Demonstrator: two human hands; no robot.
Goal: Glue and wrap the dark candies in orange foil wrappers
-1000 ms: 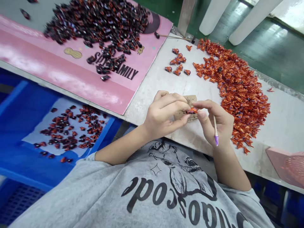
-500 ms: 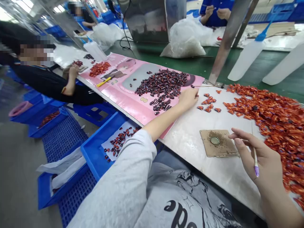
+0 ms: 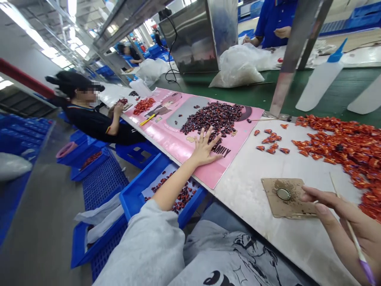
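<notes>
1. Of the person's two hands, the left hand [image 3: 204,153], its fingers open and spread, is at the near edge of one heap of dark pieces [image 3: 212,117] on the pink mat [image 3: 216,171]; I cannot tell if it touches them.
2. The right hand [image 3: 354,222] has its fingers closed around one thin stick [image 3: 354,239], near one cardboard [image 3: 270,191] bearing one round cap [image 3: 283,194].
3. Both the dark pieces and the orange pieces [image 3: 360,153] are too many for counting; the right edge cuts off the orange heap.
4. The worktop [image 3: 247,198] is pale; bright lamps [image 3: 72,10] hang above.
</notes>
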